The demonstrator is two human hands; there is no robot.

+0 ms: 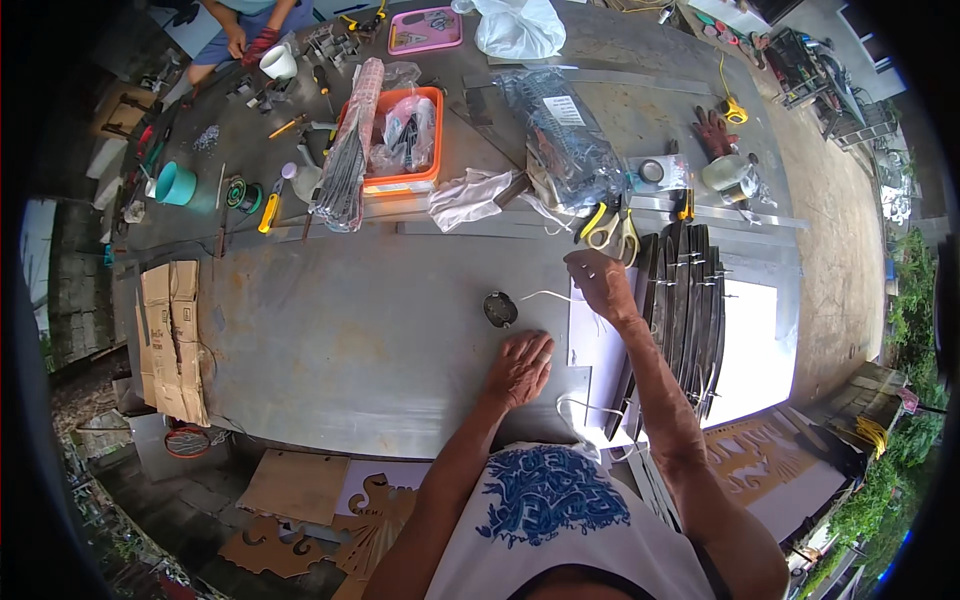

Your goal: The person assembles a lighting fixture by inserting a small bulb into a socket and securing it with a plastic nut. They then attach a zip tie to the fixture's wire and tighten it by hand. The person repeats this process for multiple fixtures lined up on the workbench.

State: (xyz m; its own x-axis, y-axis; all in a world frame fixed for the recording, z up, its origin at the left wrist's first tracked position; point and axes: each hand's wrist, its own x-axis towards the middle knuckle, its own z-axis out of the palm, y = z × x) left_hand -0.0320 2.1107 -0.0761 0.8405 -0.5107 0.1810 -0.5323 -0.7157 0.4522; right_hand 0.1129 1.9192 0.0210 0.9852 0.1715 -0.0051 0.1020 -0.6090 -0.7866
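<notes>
My left hand (pixel 522 368) lies flat on the grey metal table (pixel 330 340), palm down with its fingers stretched out. Just beyond its fingertips is a small round dark dish (pixel 500 310). My right hand (pixel 602 285) is raised over a white sheet (pixel 592 345), its fingers bent together; what they hold, if anything, is hidden. A thin white cord (pixel 545 294) runs from near the dish toward this hand. Just beyond the hand lie scissors (pixel 612 238) with pale handles. Beside my right forearm is a row of long dark curved strips (pixel 690 310) bound with white ties.
Flattened cardboard (pixel 170 340) lies at the left edge. Farther back are an orange bin (pixel 438 140) of bagged items, a plastic-wrapped bundle (pixel 565 130), a white cloth (pixel 470 198), a teal cup (pixel 176 184) and a yellow cutter (pixel 269 213). Another person (pixel 250 30) sits at the far left.
</notes>
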